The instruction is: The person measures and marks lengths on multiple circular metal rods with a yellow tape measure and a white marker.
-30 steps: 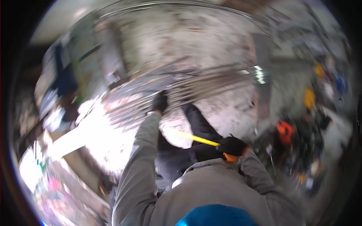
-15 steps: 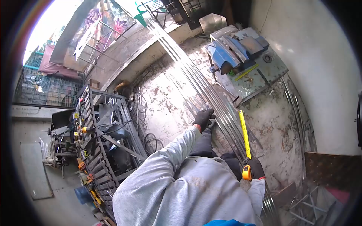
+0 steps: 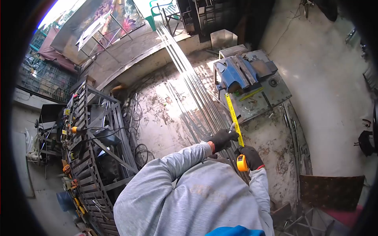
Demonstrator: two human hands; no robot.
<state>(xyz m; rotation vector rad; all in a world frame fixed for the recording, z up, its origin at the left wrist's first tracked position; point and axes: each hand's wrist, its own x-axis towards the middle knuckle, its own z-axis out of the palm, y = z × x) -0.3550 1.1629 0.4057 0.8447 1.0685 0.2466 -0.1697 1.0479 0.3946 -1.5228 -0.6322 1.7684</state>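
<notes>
My right hand (image 3: 251,157), in a dark glove, is wrapped round an orange tape measure (image 3: 242,162). Its yellow blade (image 3: 233,116) sticks out forward over the floor, with the end near the blue vise. Close to the blade is my left hand (image 3: 223,139), also gloved, its fingers closed on a small light-coloured, pen-like item (image 3: 232,127). Beneath both hands run several long metal bars (image 3: 197,88), laid side by side from the far ledge toward my body.
A metal table (image 3: 281,91) with a blue vise (image 3: 232,74) stands ahead to the right. On the left, a slatted metal rack (image 3: 87,153) carries tools and scrap. Cables (image 3: 142,151) lie on the floor beside it. A brown board (image 3: 332,192) is at lower right.
My left hand has moved right and down, close to the tape blade. My right hand has shifted up and left with the tape measure, and the blade now points further up. The view has turned slightly.
</notes>
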